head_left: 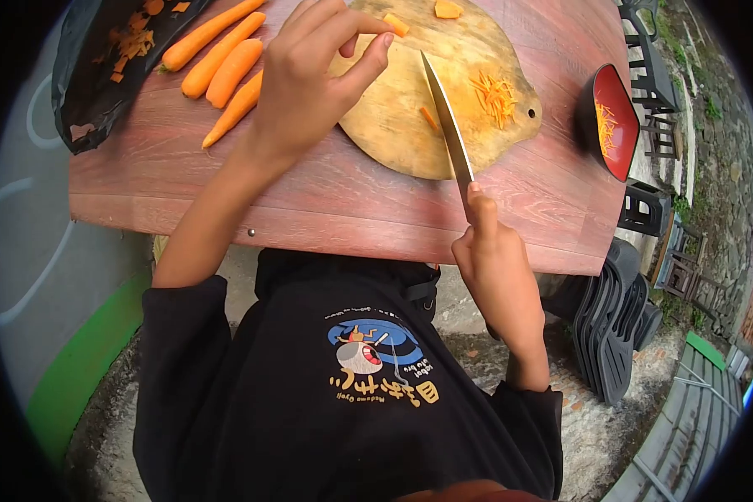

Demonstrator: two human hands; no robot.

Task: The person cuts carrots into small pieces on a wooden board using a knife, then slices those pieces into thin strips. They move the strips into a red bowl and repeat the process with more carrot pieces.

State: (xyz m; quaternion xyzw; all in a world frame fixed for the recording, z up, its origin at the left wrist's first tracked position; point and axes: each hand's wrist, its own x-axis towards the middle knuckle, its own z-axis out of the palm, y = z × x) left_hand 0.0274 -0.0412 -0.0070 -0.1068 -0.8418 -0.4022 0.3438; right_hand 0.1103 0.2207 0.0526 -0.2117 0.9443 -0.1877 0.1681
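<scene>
My right hand (498, 259) grips a kitchen knife (450, 121) by its handle, the index finger along the spine and the blade pointing away over the round wooden cutting board (385, 138). Between the thumb and fingers of my left hand (318, 75) is a short carrot piece (396, 25), raised above the board's far left part. A small heap of carrot strips (495, 99) lies on the board's right side. One loose carrot stick (429, 118) rests just left of the blade. Another carrot chunk (448, 9) sits at the board's far edge.
Several whole carrots (222, 58) lie left of the board, partly behind my left arm. A black plastic bag (100, 84) with carrot scraps is at the far left. On the right edge of the table (309, 219) stands a red bowl (617, 125) holding carrot strips. Stacked chairs (607, 326) stand below right.
</scene>
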